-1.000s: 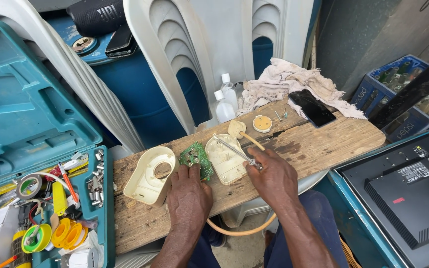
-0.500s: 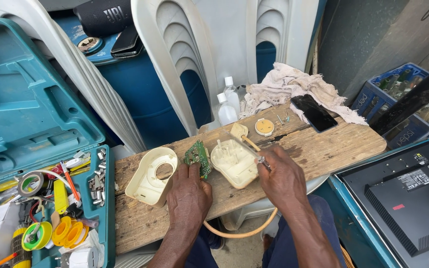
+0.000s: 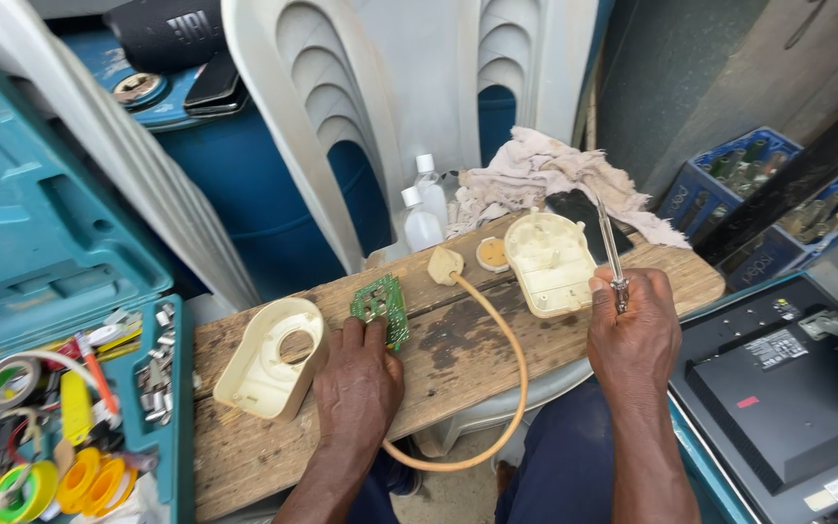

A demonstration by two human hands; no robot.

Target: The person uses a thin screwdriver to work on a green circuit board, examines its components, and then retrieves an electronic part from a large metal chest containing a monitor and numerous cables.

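Observation:
My left hand (image 3: 359, 380) rests on the wooden plank (image 3: 458, 335), its fingertips on a small green circuit board (image 3: 381, 306). Left of it lies a cream plastic housing shell (image 3: 266, 357) with a round hole. My right hand (image 3: 633, 330) grips a thin screwdriver (image 3: 611, 247) pointing up, and presses against the second cream housing half (image 3: 549, 261) near the plank's right end. A cream plug (image 3: 444, 263) with a tan cable (image 3: 511, 374) lies between the hands; the cable loops down off the plank's front edge.
An open teal toolbox (image 3: 41, 291) with tape rolls and small parts stands at left. White plastic chairs (image 3: 341, 116), a blue drum (image 3: 235, 184), two small bottles (image 3: 423, 215), a rag (image 3: 545, 175), a dark phone (image 3: 579, 209), a small round part (image 3: 491, 254). Bottle crates and a black device at right.
My right hand has slid the cream housing half from the plank's middle to its right end, now holding the screwdriver upright. The left hand stays on the circuit board.

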